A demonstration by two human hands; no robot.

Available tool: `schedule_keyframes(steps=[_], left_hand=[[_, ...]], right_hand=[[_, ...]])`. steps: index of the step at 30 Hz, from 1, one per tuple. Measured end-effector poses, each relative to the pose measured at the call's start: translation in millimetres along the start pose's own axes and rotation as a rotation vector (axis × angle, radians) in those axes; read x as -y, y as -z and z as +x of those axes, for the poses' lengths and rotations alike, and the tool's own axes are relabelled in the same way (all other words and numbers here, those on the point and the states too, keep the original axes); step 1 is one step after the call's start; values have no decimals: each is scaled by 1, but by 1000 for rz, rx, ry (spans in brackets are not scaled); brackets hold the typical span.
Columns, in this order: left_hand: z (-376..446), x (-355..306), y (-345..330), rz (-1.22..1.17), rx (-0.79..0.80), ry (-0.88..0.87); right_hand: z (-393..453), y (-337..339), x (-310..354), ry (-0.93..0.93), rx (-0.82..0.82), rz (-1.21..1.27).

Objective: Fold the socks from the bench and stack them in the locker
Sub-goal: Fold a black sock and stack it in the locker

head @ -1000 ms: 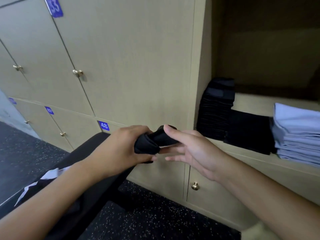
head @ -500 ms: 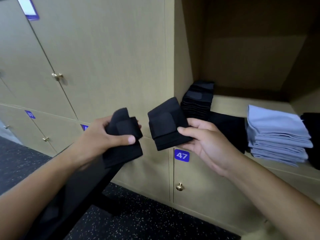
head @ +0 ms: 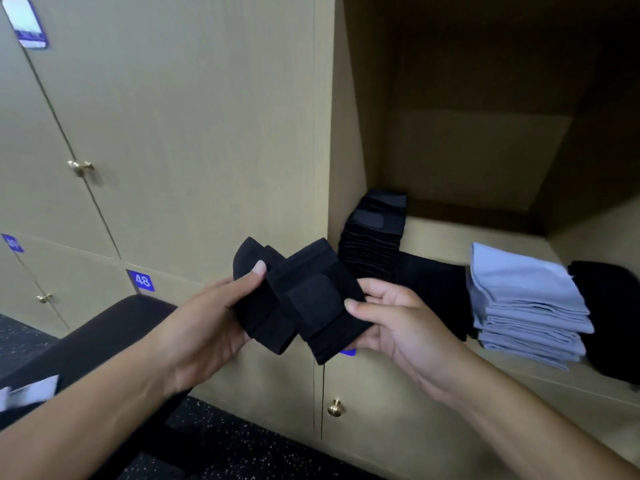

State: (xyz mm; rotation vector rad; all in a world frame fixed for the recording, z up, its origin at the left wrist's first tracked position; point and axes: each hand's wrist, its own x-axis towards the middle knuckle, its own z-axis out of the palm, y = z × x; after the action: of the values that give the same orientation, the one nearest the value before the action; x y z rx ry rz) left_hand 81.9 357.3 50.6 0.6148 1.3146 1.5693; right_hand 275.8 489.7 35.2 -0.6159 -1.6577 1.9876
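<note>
My left hand [head: 207,327] and right hand [head: 398,320] each pinch a folded sock [head: 311,299]; I should square them before the locker stack [head: 374,237].

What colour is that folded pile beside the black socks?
Light blue folded pile, seen in the head view.

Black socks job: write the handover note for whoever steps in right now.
Left hand grips one folded black sock; right hand pinches a second folded black sock, the two overlapping in front of the open locker.
Done: a black sock stack stands at the locker's left wall, beside the blue folded pile.
Left: put both socks on the stack, then check the bench for more; little of it shows.
</note>
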Motion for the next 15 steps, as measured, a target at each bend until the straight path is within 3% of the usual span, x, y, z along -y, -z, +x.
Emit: schedule_keyframes(steps=[4, 12, 15], left_hand=[[9, 6, -6, 31, 65, -54], [32, 11, -19, 131, 4, -185], [34, 11, -30, 160, 13, -214]], right_hand=[[-2, 4, -1, -13, -64, -26], [-6, 23, 8, 68, -150, -28], [-11, 30, 8, 116, -165, -159]])
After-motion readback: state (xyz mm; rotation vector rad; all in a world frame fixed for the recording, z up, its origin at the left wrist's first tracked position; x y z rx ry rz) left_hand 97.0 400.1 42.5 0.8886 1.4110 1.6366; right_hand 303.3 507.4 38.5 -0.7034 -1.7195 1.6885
